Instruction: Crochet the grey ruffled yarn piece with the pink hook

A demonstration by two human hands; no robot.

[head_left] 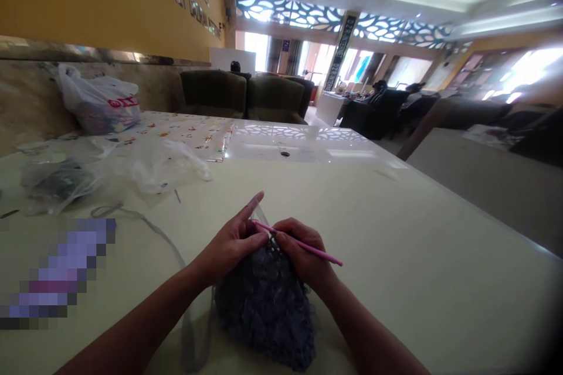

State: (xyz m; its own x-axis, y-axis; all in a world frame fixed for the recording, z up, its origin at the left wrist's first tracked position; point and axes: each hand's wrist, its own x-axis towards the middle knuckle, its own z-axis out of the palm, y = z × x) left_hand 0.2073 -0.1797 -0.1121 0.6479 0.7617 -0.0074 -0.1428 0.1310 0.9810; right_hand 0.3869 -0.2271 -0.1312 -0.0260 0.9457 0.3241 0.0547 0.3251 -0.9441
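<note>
A dark blue-grey crocheted piece hangs below both hands near the table's front edge. My left hand pinches its top edge between thumb and fingers, with the index finger raised and a pale grey strip running over it. Held in my right hand is a pink crochet hook, its tip pointing left toward my left fingers at the top of the piece. The grey ribbon-like yarn trails across the table on the left and curves down beside the piece.
On the white table, a blurred-out purple object lies at left. Behind it are clear plastic bags and a full white carrier bag near the wall. Dark armchairs stand beyond the table. People sit in the background.
</note>
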